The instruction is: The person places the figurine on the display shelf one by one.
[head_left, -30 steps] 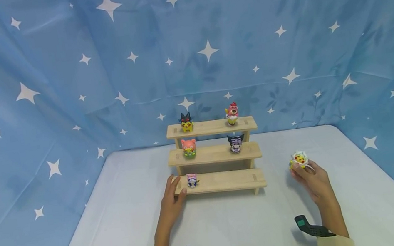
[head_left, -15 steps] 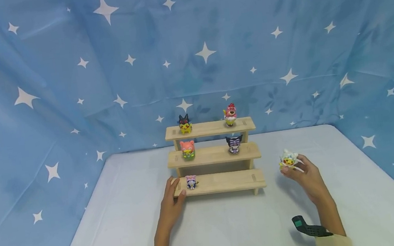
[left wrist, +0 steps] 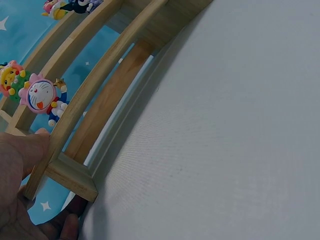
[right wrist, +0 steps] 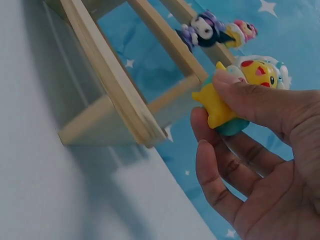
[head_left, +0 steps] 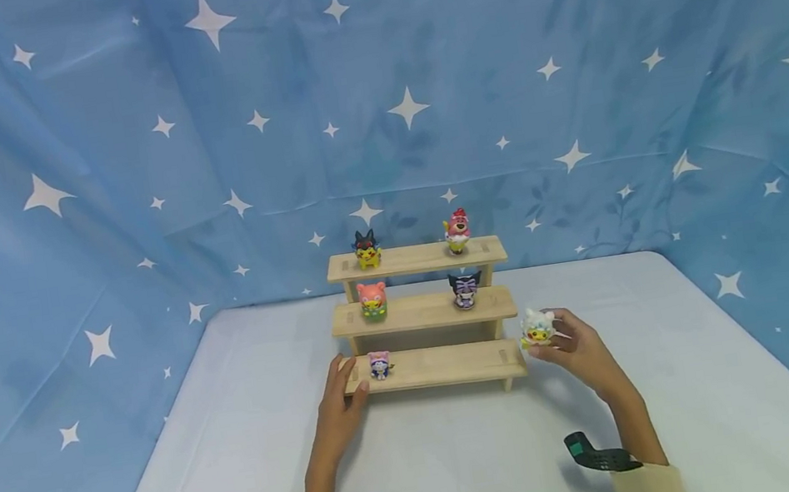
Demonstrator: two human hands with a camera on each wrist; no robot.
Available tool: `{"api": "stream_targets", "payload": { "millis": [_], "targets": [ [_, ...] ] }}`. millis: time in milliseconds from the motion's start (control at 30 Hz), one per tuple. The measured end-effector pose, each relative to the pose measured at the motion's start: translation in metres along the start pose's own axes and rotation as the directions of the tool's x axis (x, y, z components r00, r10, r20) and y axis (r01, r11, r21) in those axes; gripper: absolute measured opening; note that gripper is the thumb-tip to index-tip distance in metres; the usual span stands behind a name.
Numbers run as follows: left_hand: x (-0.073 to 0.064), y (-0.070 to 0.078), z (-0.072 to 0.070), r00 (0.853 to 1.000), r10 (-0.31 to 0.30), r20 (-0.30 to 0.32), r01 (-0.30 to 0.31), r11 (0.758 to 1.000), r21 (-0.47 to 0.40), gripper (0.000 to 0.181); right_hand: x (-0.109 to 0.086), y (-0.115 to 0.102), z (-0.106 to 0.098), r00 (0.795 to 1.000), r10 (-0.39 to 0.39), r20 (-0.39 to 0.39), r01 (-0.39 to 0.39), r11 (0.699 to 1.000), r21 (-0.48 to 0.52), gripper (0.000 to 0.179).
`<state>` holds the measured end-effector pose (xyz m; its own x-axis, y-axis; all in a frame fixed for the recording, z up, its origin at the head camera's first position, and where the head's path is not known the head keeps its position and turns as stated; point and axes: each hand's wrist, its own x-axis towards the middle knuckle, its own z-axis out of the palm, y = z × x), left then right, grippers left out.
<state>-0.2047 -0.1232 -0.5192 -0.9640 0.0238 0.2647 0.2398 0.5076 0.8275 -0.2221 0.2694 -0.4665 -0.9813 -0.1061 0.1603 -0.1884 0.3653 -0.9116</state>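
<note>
My right hand [head_left: 586, 355] pinches a yellow figurine in a white hood [head_left: 538, 329] between thumb and fingers. It is just off the right end of the bottom step of a three-step wooden display stand [head_left: 449, 363]. In the right wrist view the yellow figurine [right wrist: 222, 102] lies sideways in the frame, its turquoise base towards the fingers. My left hand [head_left: 338, 412] grips the stand's bottom step at its left end; the left wrist view has the thumb [left wrist: 32, 147] on the board and fingers around the far side. Close to that thumb stands a small pink-hooded figurine [head_left: 379, 365].
On the middle step stand a pink-and-green figurine [head_left: 374, 301] and a black-eared purple figurine [head_left: 465, 291]. The top step carries a dark-hooded yellow figurine [head_left: 366, 250] and a pink bear-hooded figurine [head_left: 456, 232]. Behind the white table [head_left: 260, 366] hangs a blue starry curtain [head_left: 311, 81].
My right hand has moved left with the yellow figurine, from over the table to beside the stand's right end. My left hand keeps its grip on the step.
</note>
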Motion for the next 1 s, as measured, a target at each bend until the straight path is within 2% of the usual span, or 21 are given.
{"api": "stream_targets", "payload": {
  "millis": [333, 600, 800, 1000],
  "targets": [
    [0.001, -0.001, 0.001, 1.0, -0.004, 0.007, 0.004, 1.0, -0.002, 0.054, 0.013, -0.012, 0.031, 0.987, -0.125, 0.097, 0.122, 0.992, 0.04, 0.054],
    [0.002, -0.001, -0.001, 1.0, -0.002, 0.006, 0.002, 1.0, 0.01, 0.054, 0.017, -0.014, 0.051, 0.978, -0.128, 0.163, 0.124, 0.992, 0.034, 0.059],
    [0.002, 0.0, -0.002, 1.0, -0.002, 0.006, 0.002, 1.0, 0.008, 0.054, 0.021, -0.014, 0.064, 0.977, -0.117, 0.176, 0.112, 0.993, 0.038, 0.06],
    [0.002, 0.0, -0.001, 1.0, 0.001, 0.001, -0.001, 1.0, -0.004, 0.054, 0.022, -0.016, 0.068, 0.978, -0.157, 0.141, 0.167, 0.984, -0.066, 0.061]
  ]
}}
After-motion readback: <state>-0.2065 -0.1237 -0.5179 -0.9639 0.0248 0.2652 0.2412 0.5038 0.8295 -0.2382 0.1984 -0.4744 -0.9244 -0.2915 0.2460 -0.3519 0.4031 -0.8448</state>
